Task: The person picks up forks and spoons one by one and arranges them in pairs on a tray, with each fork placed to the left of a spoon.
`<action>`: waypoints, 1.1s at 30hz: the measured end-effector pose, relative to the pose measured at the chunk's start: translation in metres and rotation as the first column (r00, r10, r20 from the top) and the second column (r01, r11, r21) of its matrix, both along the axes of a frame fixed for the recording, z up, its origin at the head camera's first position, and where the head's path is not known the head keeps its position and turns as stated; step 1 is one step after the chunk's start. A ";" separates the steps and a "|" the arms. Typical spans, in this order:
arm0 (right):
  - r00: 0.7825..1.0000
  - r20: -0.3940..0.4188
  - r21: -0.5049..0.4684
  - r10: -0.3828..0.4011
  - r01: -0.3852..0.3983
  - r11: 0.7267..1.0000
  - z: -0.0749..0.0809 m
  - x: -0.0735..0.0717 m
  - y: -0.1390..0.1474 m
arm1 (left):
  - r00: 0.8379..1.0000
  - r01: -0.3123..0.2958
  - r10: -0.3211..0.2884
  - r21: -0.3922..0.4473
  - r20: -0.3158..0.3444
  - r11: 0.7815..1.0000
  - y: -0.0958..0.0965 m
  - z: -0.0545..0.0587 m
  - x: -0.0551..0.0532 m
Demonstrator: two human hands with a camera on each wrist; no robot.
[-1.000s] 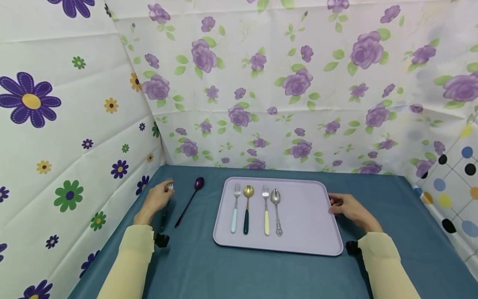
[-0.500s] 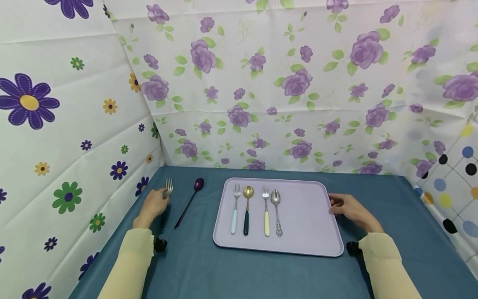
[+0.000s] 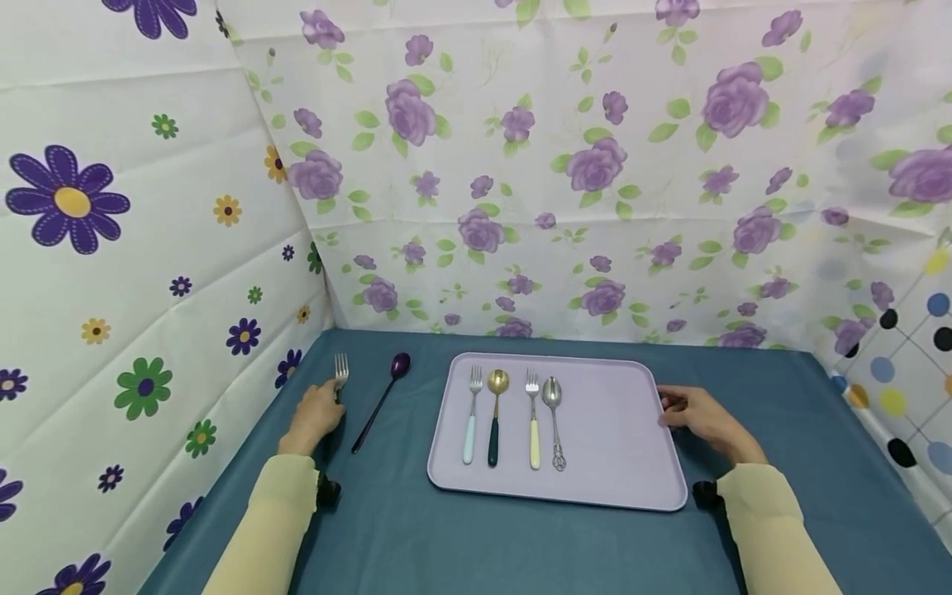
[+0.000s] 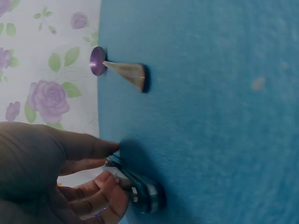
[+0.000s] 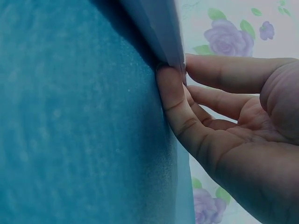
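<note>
At the far left of the blue cloth, my left hand (image 3: pixel 311 420) pinches a fork (image 3: pixel 340 364) between thumb and fingers. Its silver tines point away, past the fingertips. In the left wrist view, the fork's dark green handle (image 4: pixel 152 193) extends beyond the fingers, close over the cloth. Just right of it lies a dark purple spoon (image 3: pixel 400 365), bowl at the far end. My right hand (image 3: pixel 702 417) grips the right edge of a pale lilac tray (image 3: pixel 617 438). The right wrist view shows the tray edge (image 5: pixel 161 32) held between thumb and fingers.
On the tray lie a light-blue-handled fork (image 3: pixel 468 438), a gold spoon (image 3: pixel 498 381) with a dark handle, a yellow-handled fork (image 3: pixel 535 446) and an ornate silver spoon (image 3: pixel 552 392). Flowered sheets (image 3: pixel 535 190) stand behind and at both sides of the table.
My left hand has drawn back toward me along the fork, uncovering its tines, then settled slightly to the right. The right hand and tray have stayed put.
</note>
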State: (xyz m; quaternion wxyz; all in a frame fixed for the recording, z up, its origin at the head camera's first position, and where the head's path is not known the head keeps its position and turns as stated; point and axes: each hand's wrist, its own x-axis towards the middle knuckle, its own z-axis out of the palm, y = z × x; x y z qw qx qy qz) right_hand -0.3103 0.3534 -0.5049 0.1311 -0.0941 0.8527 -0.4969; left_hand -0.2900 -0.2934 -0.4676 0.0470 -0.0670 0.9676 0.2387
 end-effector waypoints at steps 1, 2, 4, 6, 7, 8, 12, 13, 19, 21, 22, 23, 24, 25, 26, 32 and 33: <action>1.000 0.000 0.003 0.001 -0.001 1.000 0.000 0.000 0.000 | 1.000 0.003 -0.003 -0.007 -0.004 1.000 0.000 -0.001 -0.001; 1.000 -0.001 0.004 0.002 -0.002 1.000 -0.001 0.000 0.001 | 1.000 0.006 -0.006 -0.014 -0.008 1.000 0.001 -0.002 -0.001; 1.000 -0.001 0.006 0.000 0.000 1.000 0.000 0.001 0.001 | 1.000 0.013 -0.014 -0.033 -0.019 0.999 0.001 -0.004 -0.002; 1.000 -0.003 0.007 0.002 -0.002 1.000 0.000 0.001 0.001 | 0.999 0.017 -0.019 -0.054 -0.027 0.998 0.002 -0.004 -0.003; 1.000 -0.005 0.008 0.002 -0.002 1.000 0.001 0.001 0.000 | 0.999 0.019 -0.021 -0.062 -0.032 0.998 0.002 -0.005 -0.003; 1.000 -0.006 0.005 0.002 -0.002 1.000 0.001 0.001 0.000 | 0.999 0.018 -0.020 -0.067 -0.032 0.998 0.002 -0.004 -0.003; 1.000 -0.010 0.005 0.005 -0.005 1.000 0.002 0.002 0.000 | 1.000 0.013 -0.015 -0.079 -0.024 0.997 0.003 -0.004 -0.003; 1.000 -0.010 0.007 0.006 -0.005 1.000 0.002 0.002 0.000 | 1.000 0.011 -0.013 -0.080 -0.021 0.997 0.003 -0.004 -0.003; 1.000 0.000 0.016 -0.001 0.001 1.000 0.001 0.000 0.001 | 0.999 -0.018 0.016 -0.081 -0.030 0.997 0.003 -0.002 -0.003; 1.000 0.001 0.017 -0.001 0.001 1.000 0.002 0.000 0.001 | 0.999 -0.025 0.022 -0.081 -0.034 0.996 0.003 -0.002 -0.002; 1.000 0.001 0.017 0.002 -0.002 1.000 0.002 0.000 0.001 | 0.999 -0.026 0.023 -0.081 -0.038 0.996 0.003 -0.002 -0.002; 1.000 0.001 0.015 0.005 -0.005 1.000 0.002 0.000 0.000 | 0.999 -0.028 0.025 -0.080 -0.041 0.996 0.003 -0.002 -0.002; 1.000 -0.001 0.015 0.008 -0.008 1.000 0.002 0.000 0.000 | 0.999 -0.028 0.025 -0.080 -0.045 0.996 0.003 -0.002 -0.002; 1.000 0.000 0.013 0.006 -0.006 1.000 0.001 0.001 0.000 | 0.999 -0.028 0.024 -0.080 -0.048 0.996 0.003 -0.002 -0.002; 1.000 0.000 0.013 0.005 -0.005 1.000 0.001 0.001 -0.001 | 0.998 -0.027 0.022 -0.081 -0.053 0.996 0.003 -0.003 -0.002; 1.000 -0.005 0.019 -0.001 0.001 1.000 0.001 0.001 -0.001 | 0.996 -0.011 0.006 -0.054 -0.094 0.998 0.010 0.005 -0.005; 1.000 -0.006 0.022 -0.002 0.002 1.000 0.002 0.002 -0.001 | 0.995 -0.008 0.003 -0.047 -0.099 0.999 0.012 0.008 -0.006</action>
